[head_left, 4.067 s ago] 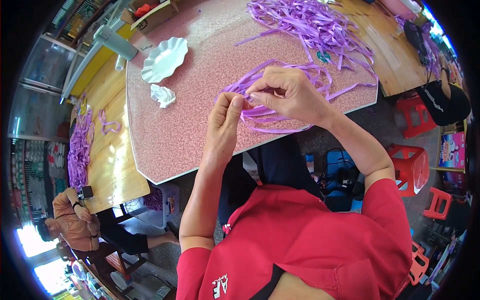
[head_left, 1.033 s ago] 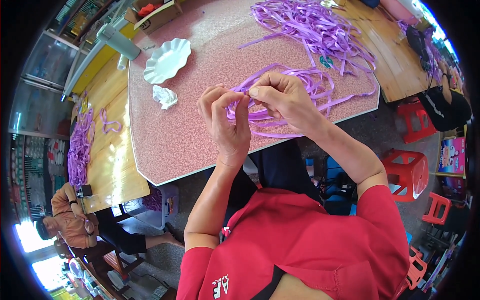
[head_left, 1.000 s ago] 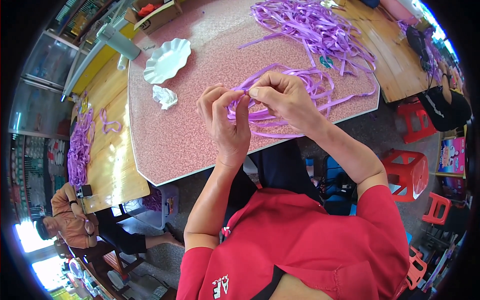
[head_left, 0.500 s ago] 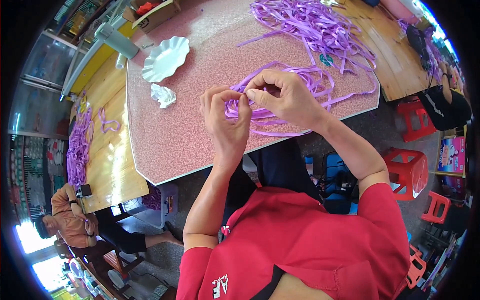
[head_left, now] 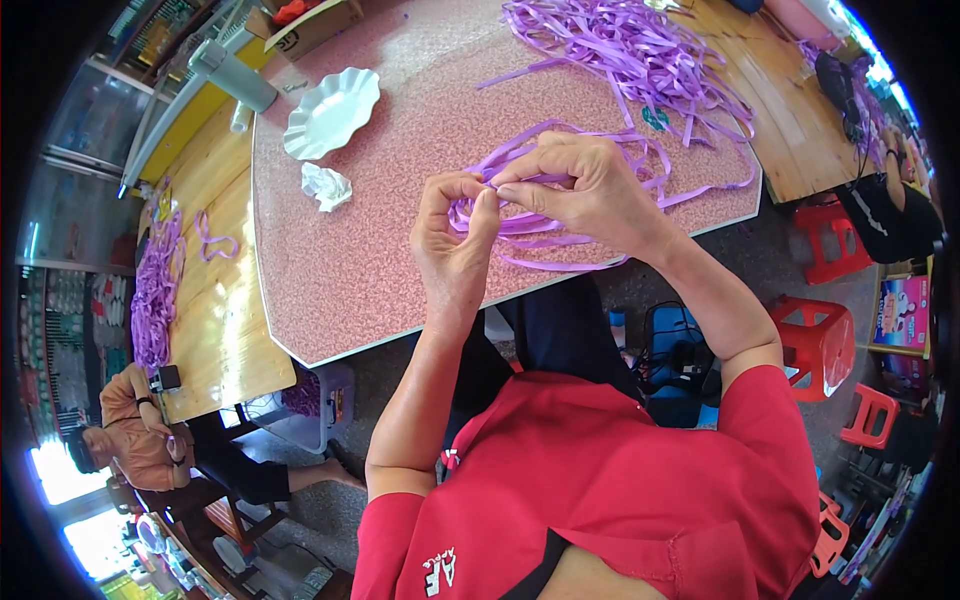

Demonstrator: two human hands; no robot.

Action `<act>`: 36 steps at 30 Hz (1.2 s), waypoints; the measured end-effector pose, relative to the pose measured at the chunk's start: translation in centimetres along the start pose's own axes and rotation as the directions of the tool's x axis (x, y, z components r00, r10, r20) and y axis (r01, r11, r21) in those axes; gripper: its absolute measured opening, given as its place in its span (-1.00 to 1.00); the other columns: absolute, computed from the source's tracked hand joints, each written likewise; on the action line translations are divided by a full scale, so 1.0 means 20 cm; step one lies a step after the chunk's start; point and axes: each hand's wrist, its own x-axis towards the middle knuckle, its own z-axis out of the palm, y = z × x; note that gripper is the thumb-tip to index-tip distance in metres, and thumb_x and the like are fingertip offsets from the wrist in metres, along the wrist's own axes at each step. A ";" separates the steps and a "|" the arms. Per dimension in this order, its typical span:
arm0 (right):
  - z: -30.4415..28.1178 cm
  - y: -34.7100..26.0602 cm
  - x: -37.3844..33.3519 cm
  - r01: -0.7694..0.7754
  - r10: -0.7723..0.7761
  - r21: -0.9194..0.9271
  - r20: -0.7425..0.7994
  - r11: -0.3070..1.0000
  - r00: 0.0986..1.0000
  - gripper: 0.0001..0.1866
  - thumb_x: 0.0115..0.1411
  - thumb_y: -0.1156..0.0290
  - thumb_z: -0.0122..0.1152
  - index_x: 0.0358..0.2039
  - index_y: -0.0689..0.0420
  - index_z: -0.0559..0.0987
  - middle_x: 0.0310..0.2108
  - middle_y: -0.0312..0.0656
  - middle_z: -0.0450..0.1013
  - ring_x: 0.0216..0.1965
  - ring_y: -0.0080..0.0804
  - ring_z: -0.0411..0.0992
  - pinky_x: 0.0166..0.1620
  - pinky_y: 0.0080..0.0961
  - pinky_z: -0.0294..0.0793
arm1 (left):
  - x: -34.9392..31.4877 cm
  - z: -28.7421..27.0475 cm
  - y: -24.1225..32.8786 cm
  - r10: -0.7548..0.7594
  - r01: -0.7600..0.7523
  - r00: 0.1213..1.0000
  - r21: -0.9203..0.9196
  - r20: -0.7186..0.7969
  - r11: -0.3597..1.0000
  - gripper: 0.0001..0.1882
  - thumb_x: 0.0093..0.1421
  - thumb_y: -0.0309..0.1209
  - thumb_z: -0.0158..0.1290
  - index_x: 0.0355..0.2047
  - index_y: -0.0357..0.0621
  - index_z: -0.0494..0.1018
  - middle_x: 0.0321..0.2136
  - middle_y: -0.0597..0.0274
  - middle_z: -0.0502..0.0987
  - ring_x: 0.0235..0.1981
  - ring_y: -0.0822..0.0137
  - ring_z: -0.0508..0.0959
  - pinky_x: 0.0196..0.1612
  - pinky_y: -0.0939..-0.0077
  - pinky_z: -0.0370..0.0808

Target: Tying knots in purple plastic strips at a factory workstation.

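Over the near part of the pink speckled table (head_left: 360, 270), my left hand (head_left: 452, 240) and my right hand (head_left: 600, 195) meet fingertip to fingertip. Each pinches thumb against forefinger on what looks like purple ribbon; the exact bit between the tips is mostly hidden. Loose loops of purple ribbon (head_left: 530, 228) lie on the table under and behind both hands. A strand trails off to the right. Farther back, a large tangled heap of the same ribbon (head_left: 630, 60) spreads over the table's far right part.
On the table's left are a white scalloped plate (head_left: 335, 112) and a crumpled tissue (head_left: 327, 187). Behind stand a grey-green bottle (head_left: 240, 80) and a cardboard box (head_left: 315, 28). A person (head_left: 145, 430) sits at lower left near more purple ribbon (head_left: 157, 300). Red stools (head_left: 825, 345) stand right.
Both hands have shifted slightly to the right and stay pinched together. The left hand's other fingers have curled in closer. The ribbon on the table looks almost unchanged.
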 end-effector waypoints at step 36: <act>-0.03 0.07 -0.01 0.233 -0.230 -0.022 0.078 0.972 0.970 -0.93 0.13 0.53 0.25 -0.40 0.26 0.58 -0.43 -0.10 0.44 -0.32 -0.16 0.49 -0.25 -0.31 0.44 | 0.08 -0.09 0.21 0.236 -0.681 0.721 0.607 0.651 0.409 -0.87 0.10 -0.51 0.19 -0.38 -0.14 0.44 -0.39 0.19 0.48 -0.17 0.18 0.52 0.20 0.05 0.20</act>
